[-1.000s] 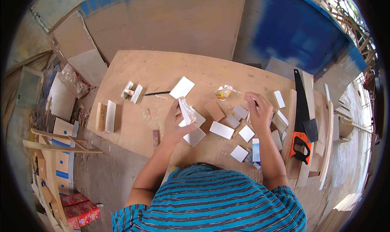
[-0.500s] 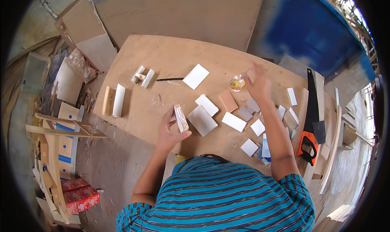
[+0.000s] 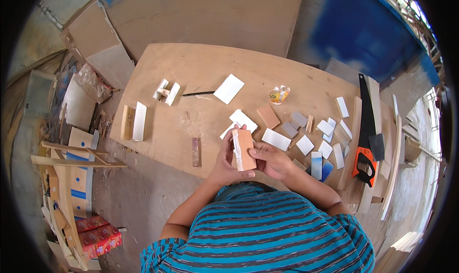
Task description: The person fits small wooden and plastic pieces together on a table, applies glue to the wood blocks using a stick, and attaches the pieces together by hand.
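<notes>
A small rectangular wood block with an orange-brown face is held up in front of me near the table's front edge. White, glue-like paste is smeared along its left edge. My left hand grips the block from the left, with the thumb under its lower end. From the right, my right hand has its thumb pressed on the brown face; some of its fingers are hidden behind. White rectangular pieces lie just beyond the block, partly covered by it. A small cup with yellow print stands farther back.
Several white, grey and brown offcuts are scattered to the right, beside a handsaw with an orange handle. Leftward lie a brown strip, a black pencil-like stick, a white panel and small joined wood pieces.
My right hand has come back from near the cup and now grips the block too. My left hand has moved right with the block, uncovering the brown strip.
</notes>
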The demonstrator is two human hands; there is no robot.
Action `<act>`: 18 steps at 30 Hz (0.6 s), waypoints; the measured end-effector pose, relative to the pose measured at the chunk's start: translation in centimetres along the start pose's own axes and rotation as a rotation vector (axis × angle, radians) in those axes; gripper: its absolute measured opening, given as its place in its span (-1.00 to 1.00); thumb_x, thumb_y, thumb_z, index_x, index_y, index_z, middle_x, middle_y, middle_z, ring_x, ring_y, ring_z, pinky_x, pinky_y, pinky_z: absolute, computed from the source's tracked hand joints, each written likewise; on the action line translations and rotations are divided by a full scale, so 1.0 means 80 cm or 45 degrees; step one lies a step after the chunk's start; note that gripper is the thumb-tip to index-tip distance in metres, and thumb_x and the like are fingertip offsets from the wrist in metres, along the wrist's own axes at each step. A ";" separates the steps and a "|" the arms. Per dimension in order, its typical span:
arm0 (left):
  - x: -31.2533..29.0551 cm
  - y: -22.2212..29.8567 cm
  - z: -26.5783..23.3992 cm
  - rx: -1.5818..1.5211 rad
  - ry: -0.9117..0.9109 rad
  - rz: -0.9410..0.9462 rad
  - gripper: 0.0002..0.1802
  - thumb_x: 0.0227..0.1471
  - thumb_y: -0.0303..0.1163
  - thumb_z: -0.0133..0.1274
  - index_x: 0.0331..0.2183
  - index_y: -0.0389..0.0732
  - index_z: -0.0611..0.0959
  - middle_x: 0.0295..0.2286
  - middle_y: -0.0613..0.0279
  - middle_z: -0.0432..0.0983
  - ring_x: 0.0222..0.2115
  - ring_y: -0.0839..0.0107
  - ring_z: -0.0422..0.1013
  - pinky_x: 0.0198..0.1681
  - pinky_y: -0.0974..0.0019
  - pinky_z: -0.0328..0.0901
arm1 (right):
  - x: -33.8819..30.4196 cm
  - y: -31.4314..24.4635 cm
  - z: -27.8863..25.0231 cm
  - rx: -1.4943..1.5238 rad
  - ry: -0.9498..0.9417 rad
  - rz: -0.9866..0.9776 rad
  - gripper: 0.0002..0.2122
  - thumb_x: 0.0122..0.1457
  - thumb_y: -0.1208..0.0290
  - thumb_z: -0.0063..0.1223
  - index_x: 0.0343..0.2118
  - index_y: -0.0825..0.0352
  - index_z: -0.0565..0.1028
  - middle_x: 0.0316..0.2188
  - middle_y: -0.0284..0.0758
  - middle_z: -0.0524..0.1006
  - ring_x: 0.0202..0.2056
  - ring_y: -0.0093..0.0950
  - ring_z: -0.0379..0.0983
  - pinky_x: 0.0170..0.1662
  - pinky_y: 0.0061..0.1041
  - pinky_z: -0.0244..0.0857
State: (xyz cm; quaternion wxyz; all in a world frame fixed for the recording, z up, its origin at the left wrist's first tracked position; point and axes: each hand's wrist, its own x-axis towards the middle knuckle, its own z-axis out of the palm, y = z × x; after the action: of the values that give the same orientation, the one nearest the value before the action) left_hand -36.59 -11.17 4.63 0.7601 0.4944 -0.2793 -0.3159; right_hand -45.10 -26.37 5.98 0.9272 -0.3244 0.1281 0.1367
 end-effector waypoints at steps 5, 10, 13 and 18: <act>0.006 -0.009 -0.036 1.522 -0.036 0.129 0.51 -0.60 -0.04 0.48 0.26 -0.21 -0.10 0.24 -0.17 -0.17 0.28 -0.10 -0.28 0.25 -0.16 -0.24 | -0.010 -0.008 -0.026 -0.065 0.239 -0.153 -0.72 0.22 0.31 0.02 -0.08 0.36 0.44 -0.23 -0.38 0.54 -0.25 -0.57 0.50 -0.12 -0.51 0.38; -0.002 -0.036 -0.054 1.821 0.013 -0.145 0.43 -0.58 0.02 0.45 0.26 -0.11 -0.02 0.23 -0.12 -0.09 0.27 -0.15 -0.28 0.17 -0.38 -0.26 | -0.027 -0.013 -0.052 -0.147 0.442 -0.282 -0.73 0.19 0.41 0.03 -0.07 0.36 0.44 -0.22 -0.37 0.54 -0.21 -0.54 0.50 -0.10 -0.47 0.39; -0.001 -0.047 -0.058 1.802 0.061 -0.047 0.33 -0.56 -0.03 0.44 0.23 -0.14 0.08 0.18 -0.14 0.00 0.25 -0.10 -0.16 0.15 -0.40 -0.25 | -0.031 -0.008 -0.047 -0.281 0.440 -0.337 -0.71 0.16 0.44 0.07 -0.05 0.35 0.44 -0.22 -0.39 0.54 -0.22 -0.57 0.49 -0.12 -0.50 0.37; 0.004 -0.027 -0.051 1.398 0.102 -0.011 0.15 -0.49 -0.31 0.36 0.19 -0.17 0.17 0.10 -0.14 0.10 0.17 -0.05 0.04 0.14 -0.05 0.10 | -0.033 -0.002 -0.049 -0.845 0.533 -0.555 -0.73 0.11 0.52 0.13 -0.10 0.38 0.47 -0.22 -0.38 0.52 -0.25 -0.58 0.46 -0.14 -0.54 0.35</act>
State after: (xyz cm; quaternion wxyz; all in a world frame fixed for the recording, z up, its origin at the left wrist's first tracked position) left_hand -33.81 -9.74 1.21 0.3994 0.8310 -0.3719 -0.1078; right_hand -48.09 -29.41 3.96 0.7342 -0.6443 0.1908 -0.0968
